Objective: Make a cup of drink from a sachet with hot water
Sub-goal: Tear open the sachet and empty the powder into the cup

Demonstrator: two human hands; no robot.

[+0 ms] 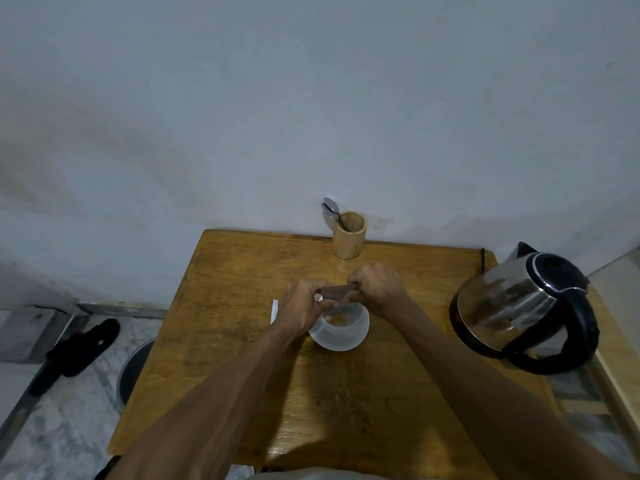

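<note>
A brown sachet (338,293) is stretched level between both hands, just above a white cup (341,336) in the middle of the wooden table (221,341). My left hand (300,306) pinches the sachet's left end and my right hand (375,285) grips its right end. Orange-brown powder shows inside the cup. A steel kettle (519,306) with a black handle and lid stands at the table's right edge. A small white strip (274,310) lies flat on the table left of my left hand.
A wooden holder (349,235) with two spoons (330,208) stands at the table's back edge against the wall. On the floor to the left lie a black sandal (83,346) and a round metal lid (133,367).
</note>
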